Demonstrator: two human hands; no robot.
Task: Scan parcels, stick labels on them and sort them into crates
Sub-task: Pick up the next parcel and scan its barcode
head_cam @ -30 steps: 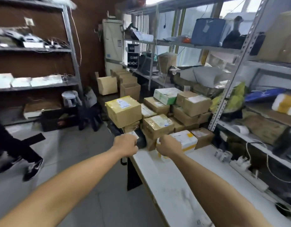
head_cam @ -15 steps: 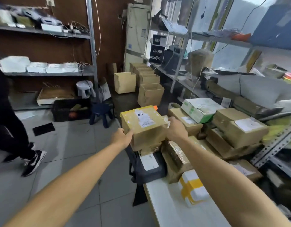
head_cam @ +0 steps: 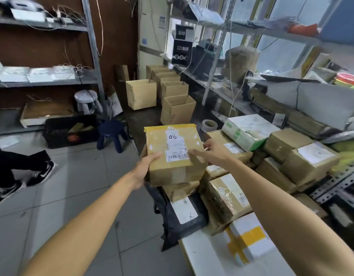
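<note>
Parcel, brown carton with yellow tape and a barcode label marked "06", sits atop the stack of boxes at the surface's far left end. Left hand: grip curled round the carton's left edge. Right hand: grip released, fingers extended flat on its top right.

Daylight comes in through the windows on the right, hazy and washed out (no hard glare). The left shelves and brown wall sit dimmer. Shadows are soft. Slight motion blur throughout; straight lines bow toward the edges.
</note>
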